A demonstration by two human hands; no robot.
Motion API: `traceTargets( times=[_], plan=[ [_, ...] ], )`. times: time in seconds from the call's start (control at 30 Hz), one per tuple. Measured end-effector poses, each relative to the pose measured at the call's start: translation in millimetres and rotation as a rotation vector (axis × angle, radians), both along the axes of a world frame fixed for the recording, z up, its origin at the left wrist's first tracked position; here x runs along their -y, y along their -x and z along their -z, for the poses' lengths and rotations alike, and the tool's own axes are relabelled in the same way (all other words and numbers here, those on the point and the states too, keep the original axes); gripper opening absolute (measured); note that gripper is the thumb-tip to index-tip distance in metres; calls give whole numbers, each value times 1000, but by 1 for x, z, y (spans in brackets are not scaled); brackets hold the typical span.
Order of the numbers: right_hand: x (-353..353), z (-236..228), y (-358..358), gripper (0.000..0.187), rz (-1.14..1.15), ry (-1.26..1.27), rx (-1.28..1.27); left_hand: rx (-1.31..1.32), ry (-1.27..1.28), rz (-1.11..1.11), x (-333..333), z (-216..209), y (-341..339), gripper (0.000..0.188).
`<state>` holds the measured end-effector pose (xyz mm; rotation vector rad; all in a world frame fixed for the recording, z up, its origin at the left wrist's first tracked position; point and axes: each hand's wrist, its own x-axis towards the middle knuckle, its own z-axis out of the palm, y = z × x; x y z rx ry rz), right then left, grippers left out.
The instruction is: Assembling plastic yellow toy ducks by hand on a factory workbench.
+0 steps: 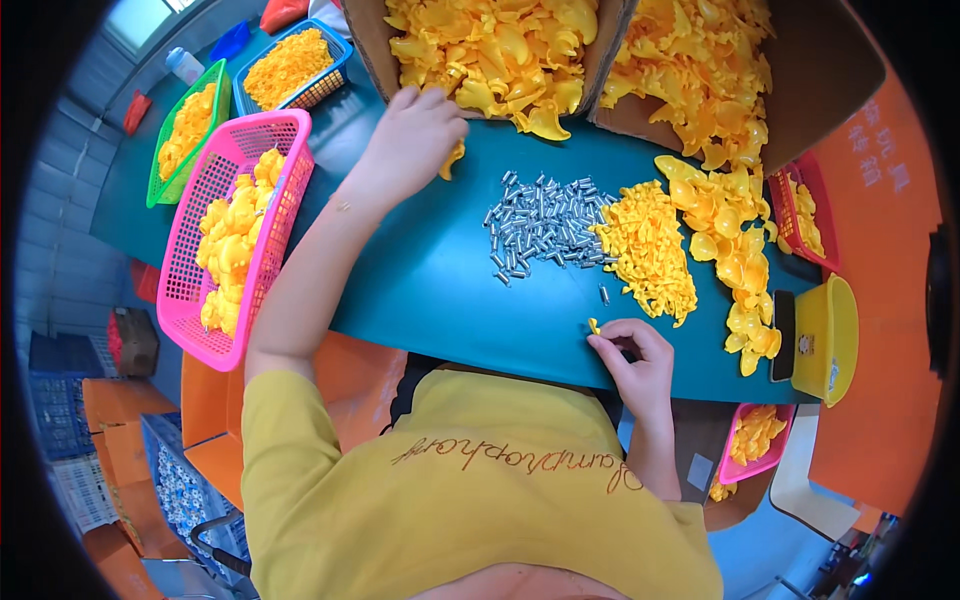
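The left forearm (315, 275) slants from the left of the frame to the top centre, where the left hand (413, 138) is palm down, fingers bent. Right of centre, the right hand (642, 365) points up and leftward, thumb and forefinger meeting at the tips.

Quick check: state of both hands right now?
Left hand: fingers partly curled, a curved yellow piece beside it; whether it grips anything cannot be told.
Right hand: closed in a pinch, holding a small yellow piece.
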<state>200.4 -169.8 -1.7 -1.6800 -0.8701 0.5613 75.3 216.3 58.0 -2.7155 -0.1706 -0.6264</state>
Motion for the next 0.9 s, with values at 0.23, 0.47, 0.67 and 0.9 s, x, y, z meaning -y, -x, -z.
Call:
traceTargets(
  times=[0.23,0.47,0.67,0.9],
  plan=[
    [-8,-10,4,15,9,-12,188,53,1268,-62,120,-27,68,12],
    [-31,-15,25,18,-48,-200,445,-93,1250,-193,199,26,48,23],
    [-31,-2,26,14,-60,-71,494,144,1095,-14,192,39,50,34],
    [-34,-5,20,13,-86,-12,406,24,1179,173,192,41,59,75]
  ],
)
